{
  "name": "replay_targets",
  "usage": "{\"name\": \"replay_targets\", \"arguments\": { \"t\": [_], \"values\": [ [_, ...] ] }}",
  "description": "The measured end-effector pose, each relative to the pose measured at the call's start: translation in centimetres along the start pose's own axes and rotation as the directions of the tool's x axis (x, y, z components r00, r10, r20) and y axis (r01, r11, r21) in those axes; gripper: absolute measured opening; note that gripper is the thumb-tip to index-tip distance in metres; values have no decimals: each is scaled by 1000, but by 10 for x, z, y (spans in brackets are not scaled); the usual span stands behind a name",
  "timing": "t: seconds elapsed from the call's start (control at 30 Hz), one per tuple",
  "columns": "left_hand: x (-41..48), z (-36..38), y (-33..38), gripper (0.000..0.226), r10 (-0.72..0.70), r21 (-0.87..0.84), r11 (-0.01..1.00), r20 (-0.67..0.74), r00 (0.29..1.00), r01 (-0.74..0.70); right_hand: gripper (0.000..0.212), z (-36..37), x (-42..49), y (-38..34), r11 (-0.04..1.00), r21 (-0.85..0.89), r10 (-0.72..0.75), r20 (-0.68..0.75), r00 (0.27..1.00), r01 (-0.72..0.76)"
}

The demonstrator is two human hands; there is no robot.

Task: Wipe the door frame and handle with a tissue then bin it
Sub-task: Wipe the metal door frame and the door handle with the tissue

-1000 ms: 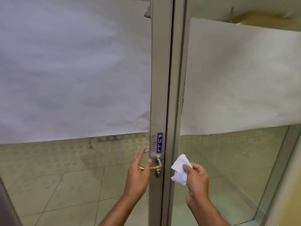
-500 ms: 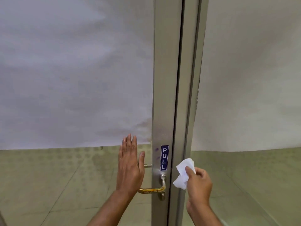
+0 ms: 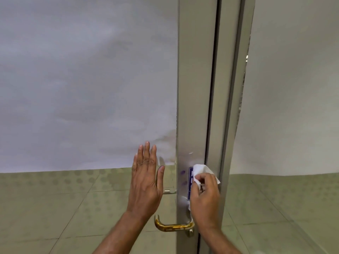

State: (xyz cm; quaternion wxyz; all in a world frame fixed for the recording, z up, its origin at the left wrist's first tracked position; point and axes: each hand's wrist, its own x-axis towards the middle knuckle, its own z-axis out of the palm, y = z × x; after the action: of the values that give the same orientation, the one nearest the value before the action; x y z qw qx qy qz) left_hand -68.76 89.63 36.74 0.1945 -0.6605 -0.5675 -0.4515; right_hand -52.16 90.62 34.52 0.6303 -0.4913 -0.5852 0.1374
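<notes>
A grey metal door frame (image 3: 194, 88) runs upright through the middle of the head view. My right hand (image 3: 205, 200) is shut on a white tissue (image 3: 200, 170) and presses it against the frame, covering most of the blue PULL sticker (image 3: 190, 180). Below it a brass lever handle (image 3: 172, 226) points left. My left hand (image 3: 146, 182) lies flat with fingers spread on the glass door pane (image 3: 82, 195), just left of the frame and above the handle. No bin is in view.
Frosted film (image 3: 82, 79) covers the upper glass on both sides of the frame. Through the lower clear glass I see a tiled floor (image 3: 55, 208). A second pane (image 3: 293, 107) stands to the right of the frame.
My right hand has moved left from beside the frame onto its face, putting the tissue over the PULL sticker. My left hand left the handle and went flat on the glass. The view is closer.
</notes>
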Motion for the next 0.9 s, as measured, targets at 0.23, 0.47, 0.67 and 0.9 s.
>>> {"name": "replay_targets", "arguments": {
  "t": [0.23,0.47,0.67,0.9],
  "values": [
    [2,11,-18,61,29,35,999,-31,999,-28,18,18,-5,19,979,-69,-176,198,964,193],
    [19,17,-22,61,79,91,993,-94,992,-70,23,20,19,28,845,-260,-449,132,884,468],
    [28,28,-29,60,121,155,983,-151,981,-98,41,26,-5,56,781,-241,-483,352,802,576],
    [32,41,-40,63,173,257,959,-208,963,-117,31,29,14,46,834,-170,-487,218,846,524]
  ]
}}
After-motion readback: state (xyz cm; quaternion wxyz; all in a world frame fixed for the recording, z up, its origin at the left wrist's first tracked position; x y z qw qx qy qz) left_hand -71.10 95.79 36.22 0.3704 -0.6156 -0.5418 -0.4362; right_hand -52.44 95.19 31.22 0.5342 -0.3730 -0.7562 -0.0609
